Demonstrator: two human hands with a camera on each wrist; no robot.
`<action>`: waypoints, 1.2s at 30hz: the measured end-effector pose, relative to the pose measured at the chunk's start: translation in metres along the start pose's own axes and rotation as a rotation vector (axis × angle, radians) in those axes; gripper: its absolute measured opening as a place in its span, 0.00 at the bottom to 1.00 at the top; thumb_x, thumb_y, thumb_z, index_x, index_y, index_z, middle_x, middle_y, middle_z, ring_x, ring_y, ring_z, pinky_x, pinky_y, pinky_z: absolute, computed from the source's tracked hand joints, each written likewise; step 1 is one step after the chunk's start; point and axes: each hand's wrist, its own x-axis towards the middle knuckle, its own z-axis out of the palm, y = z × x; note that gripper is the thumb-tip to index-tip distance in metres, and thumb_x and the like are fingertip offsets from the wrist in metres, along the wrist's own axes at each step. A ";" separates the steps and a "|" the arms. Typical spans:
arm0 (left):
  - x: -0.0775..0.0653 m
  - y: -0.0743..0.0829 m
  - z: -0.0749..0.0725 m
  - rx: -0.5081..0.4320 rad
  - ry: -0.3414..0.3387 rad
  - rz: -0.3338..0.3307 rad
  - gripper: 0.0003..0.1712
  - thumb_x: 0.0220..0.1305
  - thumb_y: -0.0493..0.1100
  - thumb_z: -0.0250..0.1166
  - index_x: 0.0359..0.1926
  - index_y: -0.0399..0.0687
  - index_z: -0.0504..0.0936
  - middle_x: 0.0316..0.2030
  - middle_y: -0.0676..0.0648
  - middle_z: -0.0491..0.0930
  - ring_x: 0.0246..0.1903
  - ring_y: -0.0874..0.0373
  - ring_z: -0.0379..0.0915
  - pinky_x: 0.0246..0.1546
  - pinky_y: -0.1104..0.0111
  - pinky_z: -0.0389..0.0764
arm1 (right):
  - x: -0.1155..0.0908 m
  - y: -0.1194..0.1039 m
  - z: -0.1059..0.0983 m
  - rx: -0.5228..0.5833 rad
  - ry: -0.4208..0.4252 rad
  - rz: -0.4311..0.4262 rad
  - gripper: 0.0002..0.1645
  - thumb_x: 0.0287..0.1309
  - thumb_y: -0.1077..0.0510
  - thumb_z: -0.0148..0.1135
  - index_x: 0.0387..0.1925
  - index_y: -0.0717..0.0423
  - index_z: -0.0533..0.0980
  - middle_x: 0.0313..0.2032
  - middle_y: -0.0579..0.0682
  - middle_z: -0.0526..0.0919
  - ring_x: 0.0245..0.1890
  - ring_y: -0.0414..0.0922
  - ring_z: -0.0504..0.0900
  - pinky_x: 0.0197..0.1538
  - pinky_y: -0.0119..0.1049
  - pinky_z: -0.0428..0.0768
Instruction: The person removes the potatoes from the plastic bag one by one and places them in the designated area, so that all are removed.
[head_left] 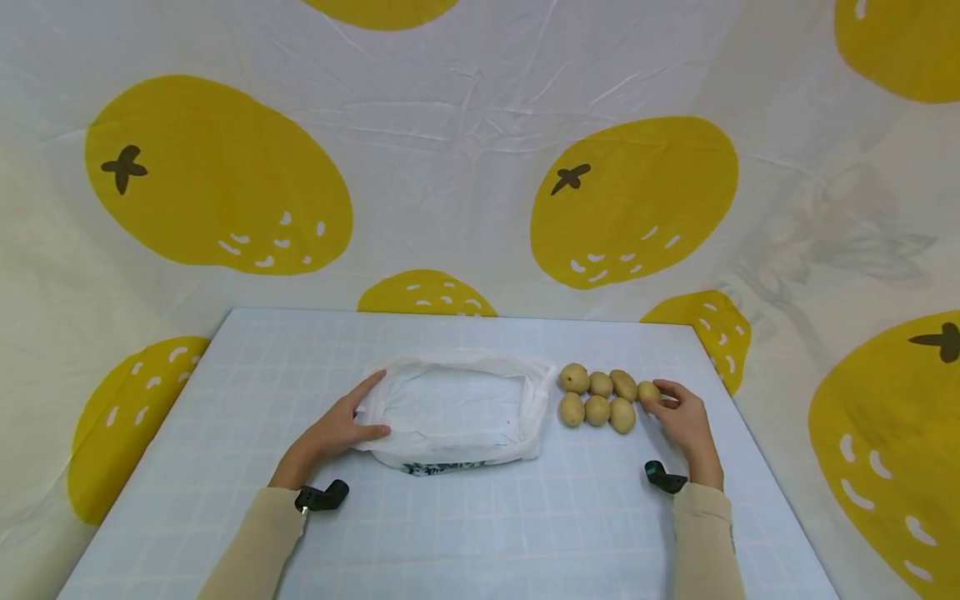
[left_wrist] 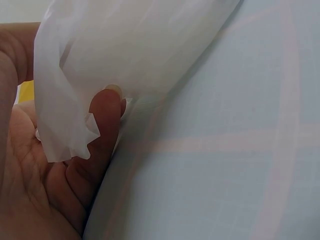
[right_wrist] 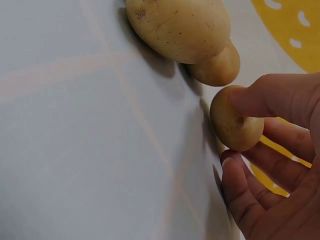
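A white plastic bag [head_left: 543,400] lies on the table with its mouth spread wide and dark print along its near side. My left hand [head_left: 335,429] holds the bag's left rim, thumb and a finger reaching over the edge; in the left wrist view the thin plastic [left_wrist: 125,45] hides part of that hand. At the right end of a group of potatoes [head_left: 597,410], my right hand [head_left: 684,421] pinches a single small potato [right_wrist: 235,125] between thumb and fingers. It is close to the surface; whether it touches cannot be told.
The other potatoes form two short rows just right of the bag. Both rest on a pale checked tabletop [head_left: 480,533], whose far edge meets a hanging cloth [head_left: 472,208] printed with yellow fruit. A black strap device [head_left: 322,496] sits on the left wrist.
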 end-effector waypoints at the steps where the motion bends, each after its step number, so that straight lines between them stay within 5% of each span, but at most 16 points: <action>1: 0.000 0.000 0.000 -0.001 0.001 0.001 0.60 0.60 0.55 0.74 0.83 0.57 0.47 0.81 0.34 0.45 0.79 0.30 0.42 0.72 0.29 0.49 | 0.000 0.000 0.000 -0.001 -0.003 0.001 0.37 0.69 0.46 0.66 0.71 0.61 0.69 0.66 0.66 0.75 0.61 0.60 0.78 0.42 0.18 0.73; 9: 0.000 -0.001 0.002 -0.010 -0.010 0.003 0.60 0.60 0.56 0.74 0.83 0.58 0.46 0.82 0.35 0.45 0.79 0.30 0.42 0.72 0.29 0.49 | 0.000 -0.004 -0.001 0.002 -0.028 0.048 0.38 0.70 0.45 0.63 0.73 0.59 0.67 0.70 0.64 0.71 0.66 0.61 0.74 0.53 0.34 0.79; 15: 0.001 -0.001 0.002 -0.006 -0.007 0.003 0.60 0.59 0.56 0.75 0.83 0.59 0.46 0.82 0.35 0.45 0.79 0.30 0.42 0.72 0.29 0.48 | 0.000 -0.003 -0.001 0.004 -0.036 0.036 0.37 0.70 0.48 0.64 0.73 0.60 0.67 0.70 0.66 0.71 0.65 0.62 0.75 0.47 0.26 0.77; 23: -0.002 -0.003 -0.001 -0.018 0.003 0.046 0.60 0.60 0.54 0.74 0.83 0.55 0.47 0.81 0.34 0.46 0.79 0.30 0.43 0.72 0.29 0.50 | 0.002 -0.001 0.005 -0.054 -0.029 -0.013 0.36 0.68 0.56 0.65 0.73 0.62 0.66 0.69 0.70 0.71 0.64 0.64 0.76 0.62 0.53 0.76; 31: -0.002 -0.002 -0.001 -0.030 -0.003 0.053 0.59 0.61 0.53 0.74 0.83 0.55 0.47 0.81 0.34 0.46 0.79 0.30 0.42 0.72 0.29 0.50 | 0.003 -0.005 0.004 -0.061 -0.029 -0.012 0.36 0.68 0.55 0.65 0.73 0.62 0.66 0.68 0.69 0.72 0.63 0.62 0.76 0.57 0.44 0.79; 36: -0.002 -0.003 0.001 -0.025 0.004 0.056 0.59 0.60 0.54 0.74 0.83 0.55 0.47 0.81 0.34 0.46 0.78 0.29 0.44 0.72 0.29 0.52 | -0.001 -0.006 0.002 -0.058 -0.034 -0.012 0.37 0.69 0.54 0.65 0.73 0.64 0.65 0.68 0.70 0.71 0.63 0.64 0.75 0.59 0.48 0.78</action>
